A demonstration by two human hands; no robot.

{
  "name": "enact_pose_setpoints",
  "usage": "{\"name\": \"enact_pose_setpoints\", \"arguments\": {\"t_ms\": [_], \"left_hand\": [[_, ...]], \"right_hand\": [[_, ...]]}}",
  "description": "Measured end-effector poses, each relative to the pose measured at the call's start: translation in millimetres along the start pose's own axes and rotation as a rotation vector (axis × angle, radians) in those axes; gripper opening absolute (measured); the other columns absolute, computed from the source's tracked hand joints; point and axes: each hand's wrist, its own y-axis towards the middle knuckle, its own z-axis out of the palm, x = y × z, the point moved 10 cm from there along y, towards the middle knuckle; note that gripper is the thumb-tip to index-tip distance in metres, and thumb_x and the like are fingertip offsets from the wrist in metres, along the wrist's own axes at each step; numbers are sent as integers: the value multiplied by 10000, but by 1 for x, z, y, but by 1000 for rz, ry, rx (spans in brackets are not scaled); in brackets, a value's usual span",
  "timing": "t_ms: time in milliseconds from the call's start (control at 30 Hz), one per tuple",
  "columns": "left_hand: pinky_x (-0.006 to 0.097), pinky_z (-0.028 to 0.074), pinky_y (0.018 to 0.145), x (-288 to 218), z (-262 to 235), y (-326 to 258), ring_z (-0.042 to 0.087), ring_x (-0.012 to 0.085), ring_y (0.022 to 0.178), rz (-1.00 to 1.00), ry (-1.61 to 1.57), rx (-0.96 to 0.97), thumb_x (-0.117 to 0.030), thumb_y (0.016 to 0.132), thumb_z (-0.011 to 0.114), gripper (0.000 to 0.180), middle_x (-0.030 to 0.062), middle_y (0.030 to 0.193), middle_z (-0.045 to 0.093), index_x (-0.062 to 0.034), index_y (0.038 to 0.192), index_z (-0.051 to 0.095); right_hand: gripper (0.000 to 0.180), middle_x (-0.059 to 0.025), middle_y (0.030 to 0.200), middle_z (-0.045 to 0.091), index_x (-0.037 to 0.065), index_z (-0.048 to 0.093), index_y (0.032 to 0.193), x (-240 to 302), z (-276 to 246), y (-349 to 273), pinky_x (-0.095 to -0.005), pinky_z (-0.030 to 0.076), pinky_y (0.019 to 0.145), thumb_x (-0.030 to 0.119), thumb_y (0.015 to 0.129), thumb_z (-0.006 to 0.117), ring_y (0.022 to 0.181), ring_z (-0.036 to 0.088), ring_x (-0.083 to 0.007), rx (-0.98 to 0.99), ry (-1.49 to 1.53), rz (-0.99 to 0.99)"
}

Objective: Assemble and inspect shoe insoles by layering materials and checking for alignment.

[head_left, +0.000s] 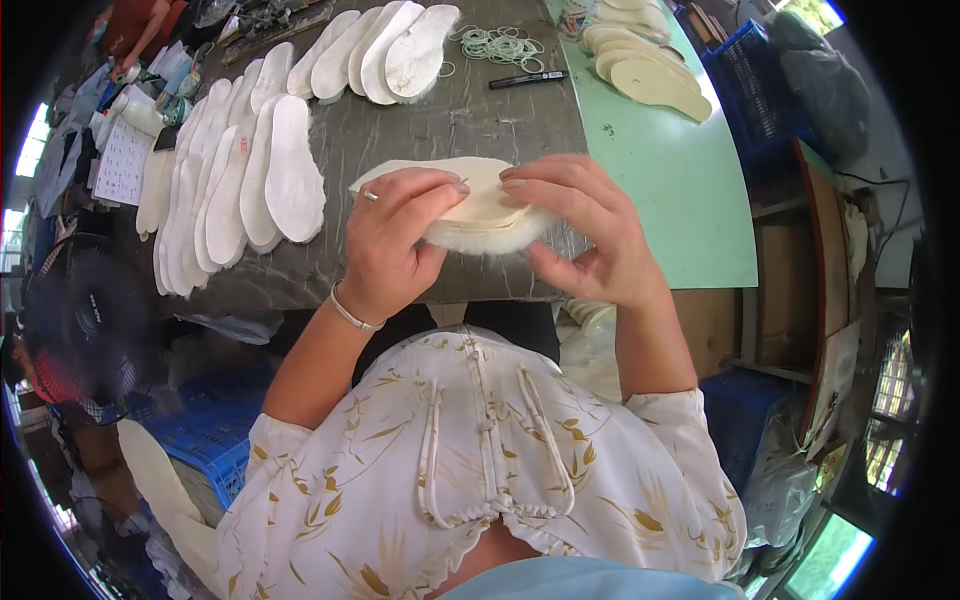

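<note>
Both hands hold a small stack of cream insoles point(487, 205) with fluffy white fleece along its lower side, just above the table's near edge. My left hand point(392, 225) grips the stack's left part, fingers on top and thumb at the near side. On the right end, the fingers of my right hand point(595, 225) press the top, while its thumb sits apart near the fleece edge. Overlapping rows of white insoles point(293, 175) lie to the left, and more white insoles point(415, 60) fan out at the far side.
A dark table point(380, 130) meets a green board point(680, 190) on the right, where cream insoles point(655, 85) are piled. Pale green rubber bands point(497, 45) and a black marker point(528, 79) lie at the far side. A fan point(85, 310) stands left; another person's arm point(145, 40) shows far left.
</note>
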Motion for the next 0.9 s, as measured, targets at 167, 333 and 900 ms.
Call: {"name": "enact_pose_setpoints", "arguments": {"t_ms": [167,333,900], "left_hand": [[395,463,881,0,14,0,634,277,970,-56,158,194,44,676,685,472,84,1059,663,-65,1131,622],[451,398,988,43,17,-37,582,286,1119,-314,37,311,-266,708,824,684,95,1243,607,-82,1296,527],[430,381,1043,91,54,-101,625,239,1026,-404,57,362,-95,790,739,306,52,1090,676,-103,1092,688]], "right_hand": [[398,-97,1033,687,57,688,1069,-6,17,-12,-379,546,798,-26,681,722,949,655,-295,35,-147,49],[361,-136,1061,710,22,702,1042,-48,19,-57,-324,554,813,-147,731,634,985,683,-258,-58,29,368],[240,-143,1194,668,-45,647,1141,-145,29,-207,-315,466,980,-62,919,558,1104,614,-182,-250,546,978]]}}
